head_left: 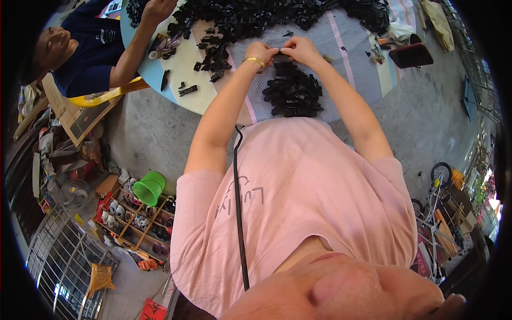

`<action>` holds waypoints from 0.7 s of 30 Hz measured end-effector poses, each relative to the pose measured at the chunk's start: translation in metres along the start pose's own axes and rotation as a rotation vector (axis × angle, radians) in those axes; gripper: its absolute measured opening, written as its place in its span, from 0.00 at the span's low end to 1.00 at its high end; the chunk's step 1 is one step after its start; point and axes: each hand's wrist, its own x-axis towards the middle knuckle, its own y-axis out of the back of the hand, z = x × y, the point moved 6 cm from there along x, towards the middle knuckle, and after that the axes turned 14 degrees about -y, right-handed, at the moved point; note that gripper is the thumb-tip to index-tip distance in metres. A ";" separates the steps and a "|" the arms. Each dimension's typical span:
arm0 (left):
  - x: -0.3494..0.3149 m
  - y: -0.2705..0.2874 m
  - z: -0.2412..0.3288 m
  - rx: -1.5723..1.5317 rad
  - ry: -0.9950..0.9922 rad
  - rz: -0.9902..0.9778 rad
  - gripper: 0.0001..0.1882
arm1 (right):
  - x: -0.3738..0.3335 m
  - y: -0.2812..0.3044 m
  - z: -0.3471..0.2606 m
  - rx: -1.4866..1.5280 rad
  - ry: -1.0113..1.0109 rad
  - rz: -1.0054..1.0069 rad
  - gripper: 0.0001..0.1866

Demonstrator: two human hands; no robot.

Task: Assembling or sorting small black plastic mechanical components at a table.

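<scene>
My left hand, with a yellow bracelet at its wrist, and my right hand meet over the round table. Their fingertips are pinched together, almost touching. Whatever they hold between them is too small and hidden to make out. Just below, at the table's near edge, lies a heap of small black plastic pieces. A far larger mound of similar black pieces spreads across the back of the table, and a looser trail of them reaches forward to the left of my left hand.
The round table's patterned cover shows at the right, where a dark phone-like object sits. A co-worker is at the left side, one arm over the table. Behind on the floor are a green bucket and a shoe rack.
</scene>
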 end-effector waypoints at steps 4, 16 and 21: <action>-0.039 0.009 0.027 0.062 -0.382 0.224 0.11 | -0.005 0.034 0.019 0.193 0.156 0.095 0.14; -0.146 -0.034 0.066 0.629 -1.099 0.111 0.08 | 0.045 0.194 0.099 -0.820 0.021 0.808 0.16; -0.121 0.019 0.035 0.585 -0.768 0.450 0.08 | 0.017 0.162 0.059 -0.464 0.367 0.780 0.12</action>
